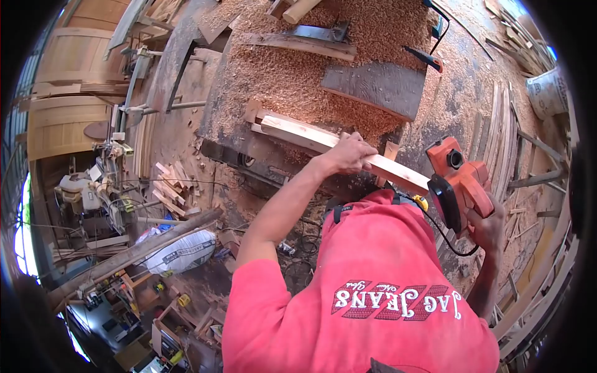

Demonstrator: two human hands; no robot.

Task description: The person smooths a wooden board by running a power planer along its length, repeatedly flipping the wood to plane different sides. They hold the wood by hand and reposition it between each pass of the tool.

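A long, pale piece of lumber [398,171] lies slantwise along the near edge of a workbench covered in shavings. Partway along it, my left hand [351,153] is closed over the wood, fingers curled onto it. My right hand [488,227] grips the handle of an orange electric planer [463,180], which is at the lumber's right end; whether its sole touches the wood is hidden. A black cord [444,239] hangs below the planer, near a yellow item [421,202] at my waist.
Wood shavings [280,81] cover the bench, with a dark flat board [376,87] and a hand saw [317,32] on it. Offcuts [171,186] and a white sack [183,252] lie at left. Long strips [497,130] and a bucket [547,93] stand at right.
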